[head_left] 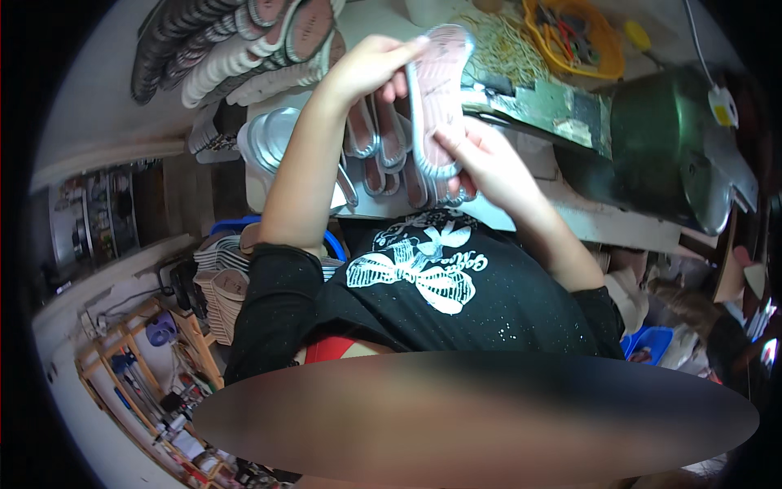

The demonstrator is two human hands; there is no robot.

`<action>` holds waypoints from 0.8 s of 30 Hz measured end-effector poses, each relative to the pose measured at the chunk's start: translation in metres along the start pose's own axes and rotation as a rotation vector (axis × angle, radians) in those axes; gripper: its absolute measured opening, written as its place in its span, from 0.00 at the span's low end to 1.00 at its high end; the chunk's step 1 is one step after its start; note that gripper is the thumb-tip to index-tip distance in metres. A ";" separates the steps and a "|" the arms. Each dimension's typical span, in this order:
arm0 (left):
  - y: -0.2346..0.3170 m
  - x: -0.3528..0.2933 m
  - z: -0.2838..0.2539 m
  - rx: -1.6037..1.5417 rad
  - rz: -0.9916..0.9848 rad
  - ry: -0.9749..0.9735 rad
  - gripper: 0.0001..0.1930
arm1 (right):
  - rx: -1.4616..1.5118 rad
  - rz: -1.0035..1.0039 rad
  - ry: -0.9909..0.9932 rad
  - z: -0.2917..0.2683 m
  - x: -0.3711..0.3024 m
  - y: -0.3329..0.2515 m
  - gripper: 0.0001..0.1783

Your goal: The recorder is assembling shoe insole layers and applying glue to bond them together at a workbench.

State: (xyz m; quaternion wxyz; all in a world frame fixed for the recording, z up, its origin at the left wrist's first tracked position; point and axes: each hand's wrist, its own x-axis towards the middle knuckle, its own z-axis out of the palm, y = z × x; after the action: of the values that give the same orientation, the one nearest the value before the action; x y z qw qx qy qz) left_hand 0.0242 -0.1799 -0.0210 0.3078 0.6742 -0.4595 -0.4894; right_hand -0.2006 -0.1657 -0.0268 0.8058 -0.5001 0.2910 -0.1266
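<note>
I hold a shoe sole (436, 90), pink inside with a grey rim, upright over the workbench. My left hand (371, 69) grips its top end with the fingers curled over the tip. My right hand (482, 159) pinches its lower end from the right side. Directly under the held sole, several similar pink and grey soles (376, 140) lie side by side on the white bench top (358, 24). Both my forearms rise from a black printed shirt at the middle of the view.
Long rows of stacked soles (236, 41) fill the bench's far left. A dark green machine (668, 147) stands on the right. An orange basket (574, 33) of tools and a heap of pale bands (497, 45) lie behind. Another sole stack (220, 281) sits lower left.
</note>
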 end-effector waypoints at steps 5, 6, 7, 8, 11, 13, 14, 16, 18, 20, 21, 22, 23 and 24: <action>-0.092 -0.077 -0.072 0.047 -0.283 0.503 0.35 | -0.226 -0.017 -0.114 0.041 0.018 0.008 0.21; -0.124 -0.085 -0.085 0.361 -0.417 0.541 0.34 | -0.307 -0.060 -0.043 0.046 0.030 0.016 0.24; -0.155 -0.095 -0.088 0.566 -0.480 0.566 0.33 | -0.613 -0.150 0.035 0.045 0.040 0.025 0.30; -0.168 -0.103 -0.088 0.772 -0.544 0.585 0.32 | -0.996 -0.406 0.220 0.046 0.050 0.039 0.33; -0.181 -0.117 -0.068 0.700 -0.631 0.754 0.27 | -0.843 -0.216 0.079 0.053 0.027 0.037 0.31; -0.192 -0.119 -0.070 0.684 -0.649 0.732 0.26 | -0.726 -0.150 0.004 0.054 0.016 0.039 0.26; -0.199 -0.117 -0.072 0.680 -0.658 0.698 0.24 | -0.698 -0.175 -0.007 0.052 0.013 0.044 0.21; -0.203 -0.120 -0.074 0.710 -0.633 0.744 0.20 | -0.658 -0.172 -0.011 0.050 0.006 0.051 0.18; -0.189 -0.128 -0.084 0.429 -0.545 0.593 0.18 | -0.620 -0.043 -0.048 0.045 -0.004 0.052 0.16; -0.163 -0.141 -0.082 0.527 -0.485 0.722 0.19 | -0.519 0.014 -0.105 0.043 -0.009 0.054 0.15; -0.160 -0.142 -0.085 0.576 -0.498 0.754 0.20 | -0.519 0.003 -0.099 0.043 -0.009 0.051 0.14; -0.159 -0.144 -0.086 0.625 -0.514 0.782 0.21 | -0.518 -0.003 -0.093 0.045 -0.011 0.049 0.14; -0.153 -0.144 -0.084 0.683 -0.555 0.744 0.23 | -0.521 -0.003 -0.116 0.047 -0.010 0.047 0.13; -0.158 -0.139 -0.081 0.671 -0.568 0.751 0.23 | -0.529 0.003 -0.130 0.051 -0.012 0.046 0.13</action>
State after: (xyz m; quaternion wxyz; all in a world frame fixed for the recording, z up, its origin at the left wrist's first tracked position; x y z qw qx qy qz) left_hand 0.1376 0.0069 -0.0780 0.0755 0.9594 -0.2497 -0.1076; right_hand -0.1840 -0.1008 -0.0460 0.6644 -0.6998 0.2622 -0.0126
